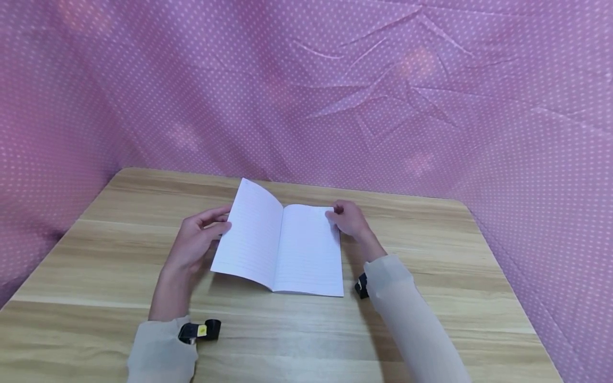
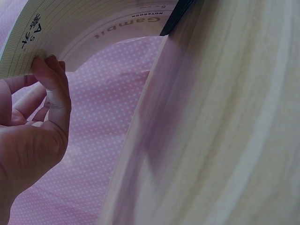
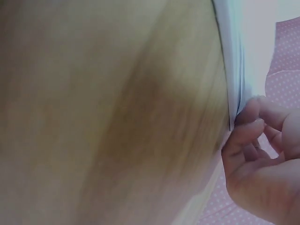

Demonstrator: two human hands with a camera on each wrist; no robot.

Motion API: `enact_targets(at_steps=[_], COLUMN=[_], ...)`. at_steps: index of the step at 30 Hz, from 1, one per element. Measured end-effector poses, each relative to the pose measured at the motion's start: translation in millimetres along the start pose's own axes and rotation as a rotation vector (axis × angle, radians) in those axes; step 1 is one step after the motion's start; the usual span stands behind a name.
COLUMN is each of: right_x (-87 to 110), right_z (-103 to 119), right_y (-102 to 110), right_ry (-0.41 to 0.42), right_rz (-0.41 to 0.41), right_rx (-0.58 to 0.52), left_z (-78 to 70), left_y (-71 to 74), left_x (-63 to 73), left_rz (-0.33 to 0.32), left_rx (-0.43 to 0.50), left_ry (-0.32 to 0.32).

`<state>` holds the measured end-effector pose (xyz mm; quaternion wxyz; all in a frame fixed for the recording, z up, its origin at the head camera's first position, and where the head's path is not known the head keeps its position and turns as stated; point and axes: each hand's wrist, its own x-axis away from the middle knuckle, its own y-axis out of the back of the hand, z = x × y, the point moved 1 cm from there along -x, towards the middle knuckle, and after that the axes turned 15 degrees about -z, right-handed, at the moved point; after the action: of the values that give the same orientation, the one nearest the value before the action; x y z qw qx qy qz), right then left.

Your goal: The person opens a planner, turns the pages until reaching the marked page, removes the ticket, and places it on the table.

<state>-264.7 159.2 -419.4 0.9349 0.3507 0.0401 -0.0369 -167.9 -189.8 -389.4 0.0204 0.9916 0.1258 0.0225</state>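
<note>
An open notebook [image 1: 306, 250] with ruled pages lies in the middle of the table, its left half raised at a slant. My left hand [image 1: 196, 239] pinches the outer edge of that raised half between thumb and fingers. From beneath, the left wrist view shows its printed cover [image 2: 117, 28], lettered "Gambit" and "NOTEBOOK", bowed above the tabletop, with the left hand [image 2: 37, 117] at its edge. At the upper right corner of the right half, my right hand [image 1: 351, 218] pinches the pages. Close up, the right hand [image 3: 262, 150] has thumb and finger at the edge of the page stack [image 3: 239, 61].
The wood-grain table [image 1: 287, 340] has rounded far corners. Pink dotted cloth [image 1: 306, 96] hangs behind it and along both sides. A black strap-mounted device [image 1: 201, 331] sits at the left sleeve, and another dark device [image 1: 362, 286] is at the right cuff.
</note>
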Motion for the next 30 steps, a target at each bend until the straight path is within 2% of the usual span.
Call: enact_targets(at_steps=[6,9,13,16,20,25,30], right_x=[-0.2,-0.2,1.2,2.2,3.1,5.4,8.7], right_z=[3.9,8.2,12.5,13.0,14.0,16.0,21.1], right_y=[2.8,3.2,4.4,8.3,17.1,25.3,27.7], right_ry=[-0.018,0.003,0.027,0.017,-0.031,-0.168,-0.304], right_rz=[-0.071,-0.117,-0.123,-0.082,0.037,0.190,0.254], right_rx=[-0.064,-0.055,-0.049,-0.089,-0.266,-0.512,-0.686], left_z=[-1.9,-2.6,-2.9,-3.1,-3.1,-3.7,-4.0], left_y=[0.2,0.1,0.2,0.6,2.2,3.4,3.0], left_x=[-0.5,-0.9,-1.7,-2.4,-3.1,-3.3,-2.5], left_rz=[0.004,0.003,0.003,0.020,0.048,0.059,0.058], left_rx=[0.004,0.000,0.000,0.015,0.024,0.020,0.034], left_ry=[0.009,0.007,0.007,0.004,-0.005,-0.005,0.014])
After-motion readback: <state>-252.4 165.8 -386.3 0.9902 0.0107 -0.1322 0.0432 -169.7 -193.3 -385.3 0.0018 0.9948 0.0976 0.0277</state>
